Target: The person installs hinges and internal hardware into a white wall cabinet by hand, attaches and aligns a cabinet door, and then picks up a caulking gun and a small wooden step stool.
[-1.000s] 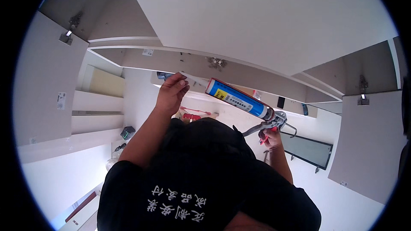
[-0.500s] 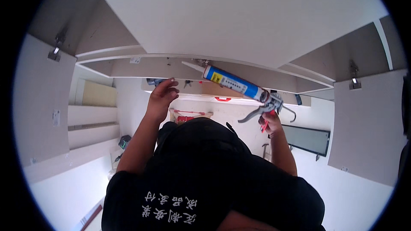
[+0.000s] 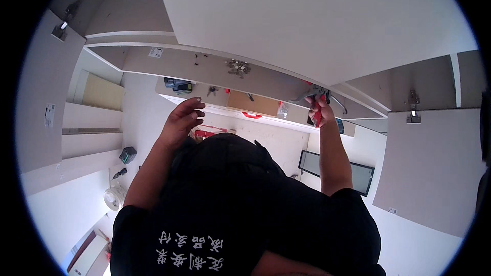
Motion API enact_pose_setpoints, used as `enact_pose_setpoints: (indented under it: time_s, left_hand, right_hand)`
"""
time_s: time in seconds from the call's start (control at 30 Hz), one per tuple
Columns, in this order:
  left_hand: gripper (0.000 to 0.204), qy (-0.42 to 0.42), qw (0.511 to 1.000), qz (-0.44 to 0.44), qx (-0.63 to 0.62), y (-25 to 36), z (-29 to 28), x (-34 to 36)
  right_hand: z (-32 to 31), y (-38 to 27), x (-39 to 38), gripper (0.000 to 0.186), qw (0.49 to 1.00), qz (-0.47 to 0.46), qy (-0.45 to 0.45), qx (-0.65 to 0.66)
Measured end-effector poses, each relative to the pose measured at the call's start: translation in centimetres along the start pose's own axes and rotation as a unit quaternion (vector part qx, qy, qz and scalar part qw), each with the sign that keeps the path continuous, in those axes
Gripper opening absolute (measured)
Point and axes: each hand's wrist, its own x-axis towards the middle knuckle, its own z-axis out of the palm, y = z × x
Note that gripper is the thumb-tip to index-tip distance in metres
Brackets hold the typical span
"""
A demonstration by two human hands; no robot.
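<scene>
My right hand point(image 3: 320, 112) is closed around the handle of a caulking gun point(image 3: 319, 92), beside the lower edge of the large white panel. Most of the gun's cartridge is hidden there. Something red shows in the same palm; whether it belongs to the gun I cannot tell. My left hand point(image 3: 181, 122) is raised on the left below the cabinet shelf point(image 3: 169, 64), its fingers apart and loosely bent, with nothing in them. On that shelf lie a small pile of metal fittings point(image 3: 238, 67) and several dark screws point(image 3: 199, 59).
The large white panel point(image 3: 317, 20) stretches over the shelf, and hinged doors point(image 3: 429, 158) hang open at both sides. Below the shelf are a power tool point(image 3: 178, 85), a brown board or box point(image 3: 250, 103) and a dark-framed glass panel point(image 3: 360, 179). A white bucket point(image 3: 113, 198) stands lower left.
My right hand has raised the caulking gun, and its blue cartridge has gone mostly out of sight by the white panel. The left hand stays open. The whole view has shifted.
</scene>
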Motion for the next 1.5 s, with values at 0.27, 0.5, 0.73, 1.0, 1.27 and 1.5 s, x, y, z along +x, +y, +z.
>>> enact_pose_setpoints:
  time_s: [0.27, 0.5, 0.73, 1.0, 1.27, 1.5]
  left_hand:
    - [0.062, -0.125, 0.991, -0.024, -0.041, 2.4, 3.2, -0.1]
    - [0.074, -0.210, 0.974, -0.050, -0.067, 4.1, 6.3, 0.6]
    - [0.085, -0.290, 0.955, -0.062, -0.024, 5.0, 9.5, 0.5]
    - [0.089, -0.466, 0.875, -0.026, 0.126, 7.5, 16.7, 4.1]
    - [0.075, -0.601, 0.753, 0.136, 0.232, 17.1, 33.6, 5.6]
    - [0.065, -0.573, 0.716, 0.295, 0.270, 20.6, 48.5, 5.6]
  right_hand:
    - [3.8, -2.2, 3.9, 0.042, 0.961, 0.024, 0.143, -0.235]
    - [-0.1, -1.9, 3.1, 0.046, 0.703, -0.104, 0.175, -0.681]
    - [13.5, 0.7, -13.2, 0.019, 0.760, -0.363, 0.091, -0.532]
    - [12.9, -8.5, -20.8, 0.013, 0.484, -0.662, 0.256, -0.511]
    - [8.8, -14.0, -14.4, 0.024, 0.397, -0.642, 0.292, -0.587]
    - [7.3, -13.1, -16.1, 0.032, 0.392, -0.649, 0.340, -0.556]
